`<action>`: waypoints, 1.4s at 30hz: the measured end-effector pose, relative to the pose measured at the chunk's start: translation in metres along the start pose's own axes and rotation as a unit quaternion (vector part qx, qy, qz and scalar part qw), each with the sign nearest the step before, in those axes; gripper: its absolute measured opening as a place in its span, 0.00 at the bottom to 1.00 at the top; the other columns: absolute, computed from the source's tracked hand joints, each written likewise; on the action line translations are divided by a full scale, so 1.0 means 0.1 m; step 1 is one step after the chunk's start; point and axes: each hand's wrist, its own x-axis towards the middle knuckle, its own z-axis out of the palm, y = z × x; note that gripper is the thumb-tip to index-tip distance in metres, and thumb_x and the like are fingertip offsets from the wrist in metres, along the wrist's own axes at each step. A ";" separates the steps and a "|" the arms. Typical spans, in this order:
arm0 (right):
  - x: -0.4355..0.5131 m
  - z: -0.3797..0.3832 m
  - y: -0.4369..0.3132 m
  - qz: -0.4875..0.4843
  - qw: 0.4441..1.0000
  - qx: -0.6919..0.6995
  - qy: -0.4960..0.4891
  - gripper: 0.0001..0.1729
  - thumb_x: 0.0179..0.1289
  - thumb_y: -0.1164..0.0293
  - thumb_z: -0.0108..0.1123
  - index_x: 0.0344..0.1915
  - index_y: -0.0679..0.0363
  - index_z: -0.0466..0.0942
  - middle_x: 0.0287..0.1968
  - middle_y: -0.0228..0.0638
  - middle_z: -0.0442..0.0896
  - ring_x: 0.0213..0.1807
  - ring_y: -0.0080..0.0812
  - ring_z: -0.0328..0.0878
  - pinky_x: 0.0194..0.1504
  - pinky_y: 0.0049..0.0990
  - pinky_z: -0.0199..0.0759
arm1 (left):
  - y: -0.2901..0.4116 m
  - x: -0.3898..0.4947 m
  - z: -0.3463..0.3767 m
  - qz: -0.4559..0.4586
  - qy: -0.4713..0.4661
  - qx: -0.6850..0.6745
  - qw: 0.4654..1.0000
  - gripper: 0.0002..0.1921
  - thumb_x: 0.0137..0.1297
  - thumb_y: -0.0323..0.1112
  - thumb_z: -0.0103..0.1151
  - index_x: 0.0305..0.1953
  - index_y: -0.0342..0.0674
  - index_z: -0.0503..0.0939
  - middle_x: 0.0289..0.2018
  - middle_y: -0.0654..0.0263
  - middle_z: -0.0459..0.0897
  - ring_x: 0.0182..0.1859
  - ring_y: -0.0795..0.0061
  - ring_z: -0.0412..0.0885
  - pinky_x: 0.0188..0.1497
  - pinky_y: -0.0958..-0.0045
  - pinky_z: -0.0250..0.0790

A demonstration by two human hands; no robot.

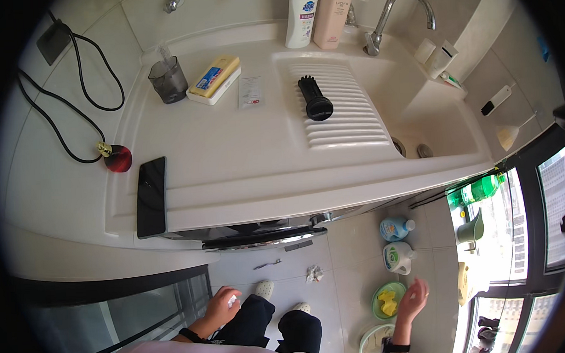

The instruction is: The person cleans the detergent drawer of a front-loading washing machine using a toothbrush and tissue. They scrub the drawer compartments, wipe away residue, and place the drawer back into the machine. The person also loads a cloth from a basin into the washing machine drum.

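Observation:
Low at the left of the head view, my left hand (223,306) is curled around a small white item (232,300), perhaps crumpled paper. My right hand (414,297) is raised at the lower right, fingers partly bent, with nothing seen in it, beside a green basin (376,309) holding a yellow cloth (388,303). On the washboard (351,126) of the white sink counter lies a black plastic tool (315,99) with a toothed end. A flat packet (251,91), a yellow soap pack (215,76) on a white dish (213,97) and a grey cup (168,82) stand to its left.
A black phone (151,197) lies at the counter's left edge, near a red bottle (117,158). Tall bottles (301,19) stand by the faucet (389,11). On the floor are a toothbrush (268,264), crumpled tissue (314,273), detergent bottles (397,257) and another basin (365,345).

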 end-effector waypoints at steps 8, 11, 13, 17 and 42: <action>2.30 1.25 -3.55 -0.232 0.941 0.214 -0.118 0.50 0.47 0.54 0.74 0.67 0.53 0.61 0.67 0.67 0.53 0.68 0.65 0.54 0.64 0.47 0.59 | 0.56 0.14 0.23 0.058 0.012 -0.084 0.995 0.09 0.58 0.27 0.59 0.42 0.40 0.78 0.39 0.59 0.78 0.43 0.56 0.78 0.45 0.65 0.72; 2.36 1.78 -3.79 -0.233 0.949 0.064 -0.204 0.30 0.50 0.59 0.67 0.55 0.51 0.75 0.57 0.55 0.73 0.56 0.55 0.73 0.55 0.39 0.71 | 0.57 0.05 0.31 0.037 0.014 -0.089 0.995 0.09 0.58 0.26 0.59 0.41 0.40 0.78 0.40 0.59 0.78 0.42 0.57 0.78 0.45 0.66 0.72; 2.31 1.71 -3.58 -0.238 0.938 0.145 -0.204 0.21 0.50 0.69 0.63 0.47 0.56 0.79 0.48 0.41 0.80 0.48 0.43 0.79 0.49 0.32 0.73 | 0.50 0.01 0.35 0.036 0.024 -0.070 0.997 0.08 0.57 0.24 0.60 0.40 0.36 0.78 0.38 0.58 0.78 0.40 0.60 0.78 0.42 0.67 0.71; 1.77 0.68 -2.48 -0.357 0.878 0.316 -0.051 0.21 0.46 0.74 0.61 0.44 0.61 0.78 0.48 0.40 0.78 0.47 0.36 0.78 0.50 0.28 0.71 | 0.46 -0.03 0.40 0.029 0.017 -0.065 0.997 0.08 0.57 0.24 0.60 0.39 0.37 0.78 0.35 0.59 0.78 0.38 0.61 0.79 0.41 0.68 0.72; -2.62 3.18 1.11 -0.111 0.893 0.435 -0.039 0.22 0.26 0.86 0.50 0.27 0.56 0.80 0.45 0.38 0.78 0.42 0.44 0.74 0.40 0.35 0.72 | -0.93 1.66 3.28 0.026 -0.213 -0.173 0.961 0.17 0.62 0.28 0.61 0.51 0.30 0.76 0.36 0.69 0.81 0.33 0.89 0.75 0.35 0.85 0.68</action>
